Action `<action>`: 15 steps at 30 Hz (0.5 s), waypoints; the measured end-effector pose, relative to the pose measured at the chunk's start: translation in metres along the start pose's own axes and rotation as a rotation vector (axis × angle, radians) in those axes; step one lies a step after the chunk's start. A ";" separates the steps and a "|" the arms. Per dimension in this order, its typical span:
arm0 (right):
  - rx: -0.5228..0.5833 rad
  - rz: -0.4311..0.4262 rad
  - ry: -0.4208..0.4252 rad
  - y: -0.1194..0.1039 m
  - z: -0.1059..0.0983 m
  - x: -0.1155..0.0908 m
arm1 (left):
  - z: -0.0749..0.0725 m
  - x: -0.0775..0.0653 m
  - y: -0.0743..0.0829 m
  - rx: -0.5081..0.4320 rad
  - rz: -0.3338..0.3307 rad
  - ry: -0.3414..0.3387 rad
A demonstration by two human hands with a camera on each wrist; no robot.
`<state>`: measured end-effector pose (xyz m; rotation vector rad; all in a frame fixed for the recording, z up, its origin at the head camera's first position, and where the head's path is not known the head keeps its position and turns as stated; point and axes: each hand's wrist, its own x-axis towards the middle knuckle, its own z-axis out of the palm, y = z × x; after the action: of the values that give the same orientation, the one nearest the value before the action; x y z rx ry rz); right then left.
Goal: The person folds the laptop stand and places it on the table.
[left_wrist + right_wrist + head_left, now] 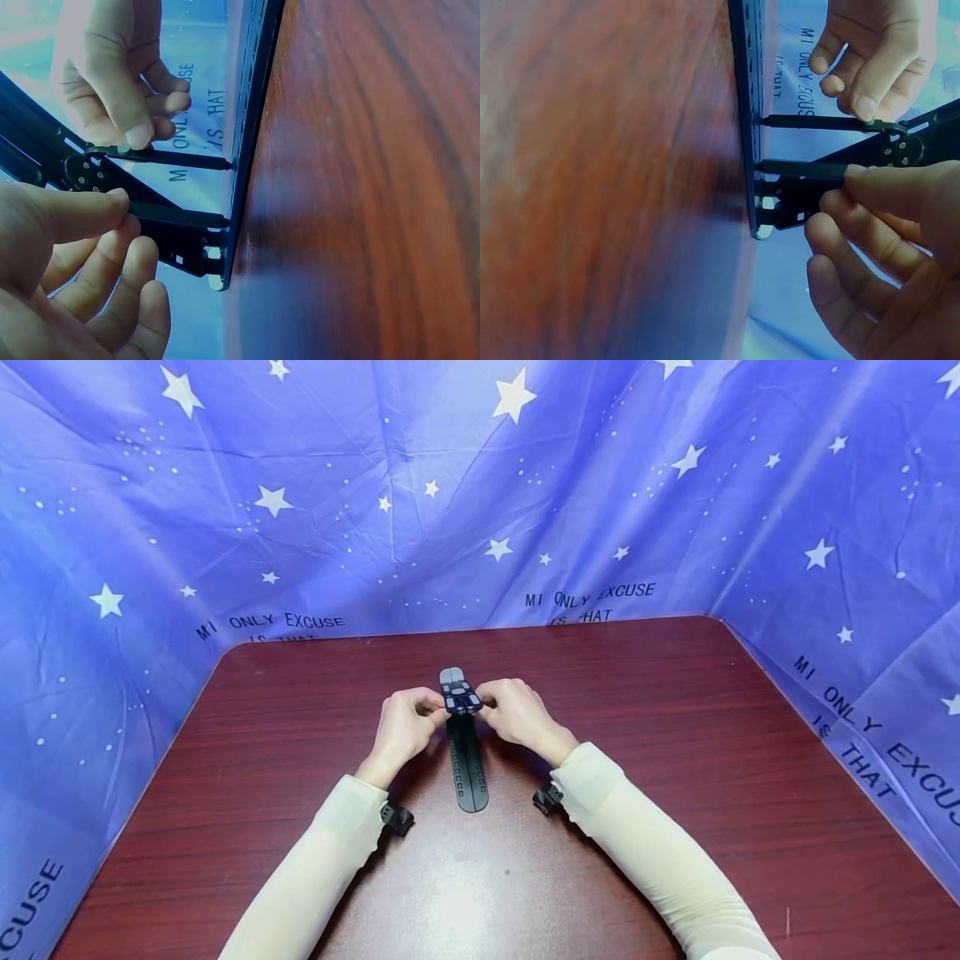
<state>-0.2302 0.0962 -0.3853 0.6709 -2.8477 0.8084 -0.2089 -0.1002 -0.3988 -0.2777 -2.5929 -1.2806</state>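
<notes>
A black folding stand [468, 772], its kind resembling a laptop stand, stands on the table with its long slotted base flat. An upper plate [460, 700] with pale pads is raised at an angle from the far end. My left hand [405, 720] pinches the stand's left side between thumb and fingers. On the opposite side my right hand [522, 714] pinches likewise. The left wrist view shows two thin support struts [191, 159] reaching from the plate's hinge to the base. A thumb lies at each strut's upper end in the right wrist view.
The reddish-brown wooden table [645, 693] has rounded far corners. Blue curtains [450, 510] with white stars and printed words hang behind and at both sides. A small black device [397, 818] sits at the left wrist, another [548, 798] at the right.
</notes>
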 end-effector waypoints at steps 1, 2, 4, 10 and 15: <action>-0.001 -0.007 -0.004 0.000 0.000 0.000 | 0.000 0.000 0.000 0.005 0.001 0.003; -0.003 -0.016 -0.007 0.000 0.000 0.000 | 0.000 0.000 0.000 0.009 0.002 0.007; -0.014 -0.037 -0.007 0.001 -0.001 0.000 | -0.001 -0.001 0.001 0.007 0.004 0.019; -0.044 -0.106 0.052 0.005 -0.003 0.000 | -0.002 -0.001 0.005 -0.058 -0.008 0.037; -0.051 -0.151 0.099 0.006 -0.004 0.000 | -0.003 -0.001 0.006 -0.019 0.078 0.087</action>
<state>-0.2325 0.1029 -0.3844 0.8040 -2.6812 0.7217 -0.2064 -0.0991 -0.3931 -0.3164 -2.4734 -1.2629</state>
